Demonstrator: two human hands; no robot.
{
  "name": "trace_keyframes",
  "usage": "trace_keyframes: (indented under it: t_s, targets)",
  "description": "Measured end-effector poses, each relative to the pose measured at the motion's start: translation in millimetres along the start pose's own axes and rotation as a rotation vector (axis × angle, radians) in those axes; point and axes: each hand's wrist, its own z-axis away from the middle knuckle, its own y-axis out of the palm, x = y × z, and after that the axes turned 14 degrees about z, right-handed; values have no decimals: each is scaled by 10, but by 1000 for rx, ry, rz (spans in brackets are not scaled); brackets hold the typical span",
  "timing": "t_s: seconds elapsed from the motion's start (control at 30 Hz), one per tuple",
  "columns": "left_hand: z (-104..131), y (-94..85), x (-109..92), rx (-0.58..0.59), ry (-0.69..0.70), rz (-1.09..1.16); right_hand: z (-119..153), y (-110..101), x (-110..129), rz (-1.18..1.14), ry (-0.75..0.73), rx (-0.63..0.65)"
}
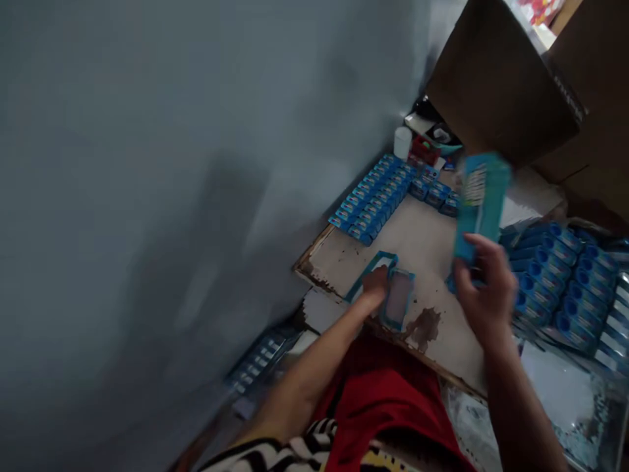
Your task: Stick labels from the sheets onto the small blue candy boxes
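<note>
Holding the teal box up over the worktop: right hand has its lower end firmly gripped. Left hand is low at the worktop's front edge, over the left tray; blur, so can't tell if it's grasping or just resting. Right tray is just beside that hand, also at the worktop's front edge. Both trays look open; pale insides, contents unclear.

Progress, my read: partway. Looks done: neat rows of packs along the worktop's wall side, plus a short line across its far end. Looks unfinished: both trays and the teal box, which isn't set down yet. Stacks of blue tubs are at the worktop's right side; can't tell whether they're finished or waiting. No count of what's left: the carton beyond the worktop doesn't show its contents.
</note>
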Motion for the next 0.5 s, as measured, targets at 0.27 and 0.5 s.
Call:
trace_keyframes:
  t_s: [0.27,0.5]
  targets:
    - [53,365,695,-61,72,235,-205,1860,-443,359,145,451]
    - [-191,594,1047,-347,2,296,-385,2436,-775,510,132,590]
